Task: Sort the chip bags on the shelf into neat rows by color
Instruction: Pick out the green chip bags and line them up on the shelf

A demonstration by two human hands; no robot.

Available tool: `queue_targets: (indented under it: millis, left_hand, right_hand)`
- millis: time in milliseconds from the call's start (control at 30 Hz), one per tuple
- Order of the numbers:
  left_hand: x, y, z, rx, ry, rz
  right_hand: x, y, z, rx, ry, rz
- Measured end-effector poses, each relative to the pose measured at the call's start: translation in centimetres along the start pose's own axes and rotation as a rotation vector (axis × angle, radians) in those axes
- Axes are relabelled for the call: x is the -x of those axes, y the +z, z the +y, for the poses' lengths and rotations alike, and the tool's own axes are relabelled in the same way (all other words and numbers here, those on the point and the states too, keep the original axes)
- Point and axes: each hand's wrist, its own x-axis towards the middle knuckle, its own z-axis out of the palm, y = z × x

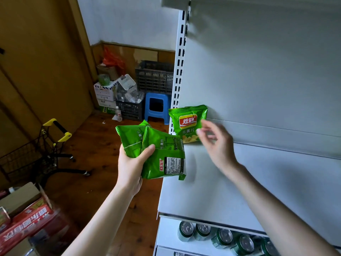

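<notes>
L hand [129,163] grips a bunch of green chip bags [162,156], at least 2, thumb across the front bag. The bunch is held in the air just off the left edge of the white shelf [239,182].

R hand [215,143]: fingers apart, loosely bent, holding nothing. It is motion-blurred, so contact w/ any bag cannot be told.

An upright green chip bag [186,122] stands at the shelf's rear left corner, label facing out. R fingertips overlap its right edge.

Lower tier: green drink cans [223,237] in a row. On the floor to the left: blue stool [156,108], shopping cart [36,156].
</notes>
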Motion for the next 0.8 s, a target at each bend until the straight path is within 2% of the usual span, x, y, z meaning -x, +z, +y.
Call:
queue_targets:
  millis: [67, 200, 333, 400, 467, 600, 700, 800]
  left_hand:
    - [0.1, 0.6, 0.0, 0.032, -0.004, -0.024]
    - [0.6, 1.7, 0.2, 0.070, 0.003, -0.089]
    - [0.6, 1.8, 0.6, 0.090, -0.030, -0.097]
    - [0.6, 1.9, 0.7, 0.082, -0.031, -0.111]
    - [0.6, 2.0, 0.7, 0.077, -0.032, -0.114]
    - [0.1, 1.6, 0.9, 0.055, -0.016, -0.057]
    - [-0.2, 0.8, 0.7, 0.021, 0.008, -0.024]
    - [0.2, 0.6, 0.4, 0.012, 0.000, -0.057]
  right_hand:
    - [1.6, 0.6, -3.0, -0.047, -0.016, -0.203]
    - [3.4, 1.4, -5.8, 0.127, 0.051, -0.585]
    - [3.3, 0.9, -6.5, 0.204, 0.088, -0.765]
    - [3.3, 0.8, -6.5, 0.223, 0.084, -0.802]
    - [3.2, 0.8, -6.5, 0.175, 0.093, -0.736]
    - [1.5, -0.2, -5.9, -0.084, 0.148, -0.464]
    - [-0.1, -0.9, -4.6, -0.280, 0.288, -0.254]
    - [-1.0, -1.2, -3.7, -0.410, 0.397, -0.145]
